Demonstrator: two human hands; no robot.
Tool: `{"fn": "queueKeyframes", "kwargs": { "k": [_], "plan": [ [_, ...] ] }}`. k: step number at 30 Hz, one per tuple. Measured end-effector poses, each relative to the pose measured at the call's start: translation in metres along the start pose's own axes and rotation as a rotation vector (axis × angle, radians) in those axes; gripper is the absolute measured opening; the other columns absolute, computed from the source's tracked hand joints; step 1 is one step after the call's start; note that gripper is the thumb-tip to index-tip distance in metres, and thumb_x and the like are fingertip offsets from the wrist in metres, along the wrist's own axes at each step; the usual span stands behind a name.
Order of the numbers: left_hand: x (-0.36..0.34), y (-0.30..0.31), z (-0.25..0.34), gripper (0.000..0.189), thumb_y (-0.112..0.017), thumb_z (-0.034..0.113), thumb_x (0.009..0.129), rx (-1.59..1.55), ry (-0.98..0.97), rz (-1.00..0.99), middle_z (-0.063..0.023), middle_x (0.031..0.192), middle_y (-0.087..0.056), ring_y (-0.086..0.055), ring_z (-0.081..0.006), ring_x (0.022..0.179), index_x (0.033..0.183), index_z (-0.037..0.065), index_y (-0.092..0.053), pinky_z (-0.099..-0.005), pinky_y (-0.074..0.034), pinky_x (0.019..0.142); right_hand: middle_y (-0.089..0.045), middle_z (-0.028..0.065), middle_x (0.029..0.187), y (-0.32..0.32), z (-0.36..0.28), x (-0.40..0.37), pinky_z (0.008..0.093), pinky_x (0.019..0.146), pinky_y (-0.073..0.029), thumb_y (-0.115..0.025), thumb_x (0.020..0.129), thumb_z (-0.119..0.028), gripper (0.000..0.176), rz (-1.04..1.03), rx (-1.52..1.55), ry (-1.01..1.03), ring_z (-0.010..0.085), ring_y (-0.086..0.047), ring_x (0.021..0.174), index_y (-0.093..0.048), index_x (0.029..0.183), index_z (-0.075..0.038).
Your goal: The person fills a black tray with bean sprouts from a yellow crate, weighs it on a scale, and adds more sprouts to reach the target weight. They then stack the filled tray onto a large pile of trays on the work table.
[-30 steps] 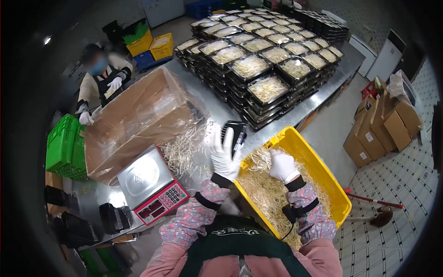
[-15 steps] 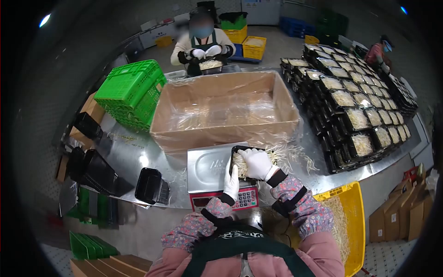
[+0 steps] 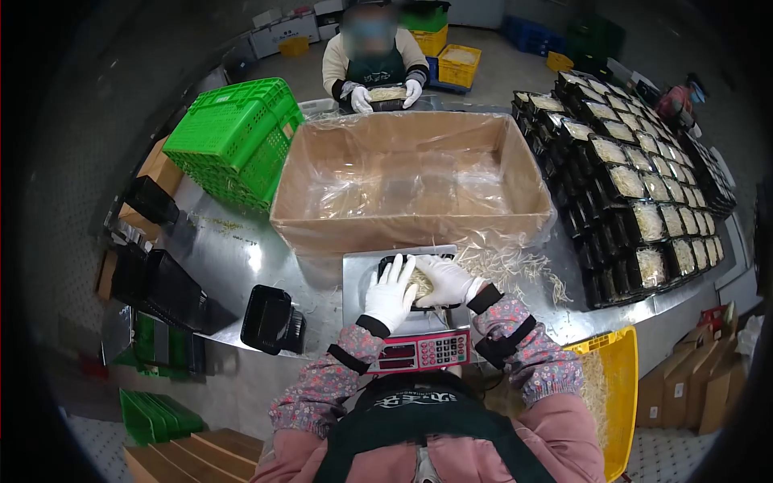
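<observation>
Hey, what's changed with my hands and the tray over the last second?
The black tray, held up in the left hand a second ago, now holds sprouts and has come down onto the scale. The right hand left the yellow crate; both hands rest on the tray. The cardboard box, stacked trays and green crate stayed put.

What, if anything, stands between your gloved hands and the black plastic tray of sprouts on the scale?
Nothing visible does: the white-gloved left hand and right hand both lie directly on the black plastic tray of pale sprouts, which sits on the silver scale.
</observation>
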State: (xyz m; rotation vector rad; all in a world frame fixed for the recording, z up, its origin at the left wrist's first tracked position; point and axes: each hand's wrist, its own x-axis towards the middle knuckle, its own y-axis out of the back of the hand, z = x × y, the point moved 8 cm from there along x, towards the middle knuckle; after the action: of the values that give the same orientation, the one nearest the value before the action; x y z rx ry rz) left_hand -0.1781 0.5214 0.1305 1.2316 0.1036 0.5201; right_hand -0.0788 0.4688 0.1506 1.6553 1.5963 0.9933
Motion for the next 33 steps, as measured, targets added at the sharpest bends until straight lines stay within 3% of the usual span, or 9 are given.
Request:
{"fn": "queueKeyframes", "kwargs": {
  "k": [4, 6, 8, 14, 18, 22, 27, 30, 33],
  "plan": [
    [-0.001, 0.004, 0.007, 0.056, -0.049, 0.035, 0.094, 0.093, 0.009, -0.042, -0.0182, 0.150, -0.035, -0.042, -0.0367, 0.130, 0.146, 0.019, -0.037, -0.0500, -0.032, 0.106, -0.049, 0.0197, 0.133, 0.044, 0.007, -0.032, 0.0491, 0.101, -0.038, -0.078, 0.059, -0.048, 0.085, -0.003, -0.478, -0.002, 0.0350, -0.045, 0.125, -0.053, 0.128, -0.003],
    [-0.001, 0.000, 0.005, 0.055, -0.048, 0.035, 0.094, 0.099, 0.016, -0.015, -0.0162, 0.149, -0.036, -0.043, -0.0365, 0.129, 0.145, 0.020, -0.039, -0.0497, -0.033, 0.105, -0.050, 0.0226, 0.132, 0.044, 0.034, -0.044, 0.0437, 0.098, -0.043, -0.078, 0.063, -0.047, 0.080, -0.151, -0.324, -0.126, 0.0379, -0.052, 0.118, -0.056, 0.126, -0.003],
    [0.000, -0.004, 0.004, 0.055, -0.049, 0.037, 0.093, 0.095, 0.008, 0.000, -0.0141, 0.150, -0.035, -0.041, -0.0357, 0.131, 0.145, 0.022, -0.038, -0.0609, -0.032, 0.103, -0.062, 0.0231, 0.114, 0.047, 0.043, -0.058, 0.0410, 0.087, -0.049, -0.075, 0.072, -0.038, 0.062, -0.059, -0.186, -0.220, 0.0370, -0.062, 0.101, -0.061, 0.121, -0.004],
    [-0.002, -0.005, 0.004, 0.054, -0.049, 0.037, 0.093, 0.055, 0.034, 0.039, -0.0136, 0.148, -0.038, -0.042, -0.0348, 0.130, 0.144, 0.021, -0.041, -0.0600, -0.034, 0.102, -0.067, 0.0166, 0.079, 0.039, 0.050, -0.071, 0.0419, 0.068, -0.053, -0.064, 0.082, -0.021, 0.018, 0.304, -0.092, -0.190, 0.0333, -0.066, 0.074, -0.071, 0.091, -0.006],
    [-0.001, -0.006, 0.003, 0.054, -0.048, 0.035, 0.094, 0.059, 0.038, 0.003, -0.0144, 0.147, -0.039, -0.040, -0.0363, 0.130, 0.144, 0.020, -0.040, -0.0543, -0.034, 0.104, -0.069, 0.0164, 0.077, 0.084, 0.065, -0.096, 0.0361, 0.065, -0.052, -0.070, 0.081, -0.015, 0.018, 0.367, 0.177, -0.287, 0.0264, -0.068, 0.069, -0.071, 0.092, -0.001],
    [-0.003, 0.022, 0.011, 0.058, -0.050, 0.036, 0.094, -0.065, 0.060, 0.059, -0.0151, 0.148, -0.039, -0.037, -0.0388, 0.133, 0.147, 0.016, -0.036, -0.0514, -0.031, 0.107, -0.065, 0.0022, 0.066, 0.114, 0.101, -0.144, 0.0217, 0.050, -0.045, -0.070, 0.084, -0.009, 0.013, 0.417, 0.575, -0.557, 0.0069, -0.060, 0.057, -0.070, 0.090, 0.003],
    [-0.010, 0.057, -0.017, 0.058, -0.055, 0.020, 0.093, -0.415, 0.100, 0.206, -0.0203, 0.145, -0.041, -0.035, -0.0340, 0.137, 0.145, 0.001, -0.034, -0.0375, -0.028, 0.113, -0.063, 0.0010, 0.063, 0.041, 0.186, -0.204, 0.0220, 0.046, -0.044, -0.069, 0.085, -0.007, 0.007, 0.366, 0.823, -0.711, 0.0064, -0.059, 0.055, -0.068, 0.084, 0.000],
    [-0.027, 0.083, -0.042, 0.057, -0.053, 0.025, 0.096, -0.491, 0.191, 0.254, -0.0219, 0.143, -0.043, -0.041, -0.0330, 0.134, 0.145, 0.001, -0.034, -0.0370, -0.032, 0.110, -0.065, 0.0045, 0.064, -0.007, 0.228, -0.241, 0.0242, 0.044, -0.044, -0.069, 0.082, -0.008, 0.010, 0.178, 0.070, -0.655, 0.0091, -0.057, 0.048, -0.069, 0.084, 0.002],
    [-0.041, 0.097, -0.068, 0.056, -0.055, 0.027, 0.096, -0.555, 0.233, 0.323, -0.0216, 0.139, -0.048, -0.046, -0.0298, 0.131, 0.143, 0.001, -0.038, -0.0354, -0.034, 0.109, -0.065, 0.0049, 0.064, 0.008, 0.219, -0.250, 0.0250, 0.043, -0.045, -0.069, 0.082, -0.008, 0.009, 0.300, 0.395, -0.844, 0.0100, -0.058, 0.048, -0.068, 0.083, 0.001]
  ]
}}
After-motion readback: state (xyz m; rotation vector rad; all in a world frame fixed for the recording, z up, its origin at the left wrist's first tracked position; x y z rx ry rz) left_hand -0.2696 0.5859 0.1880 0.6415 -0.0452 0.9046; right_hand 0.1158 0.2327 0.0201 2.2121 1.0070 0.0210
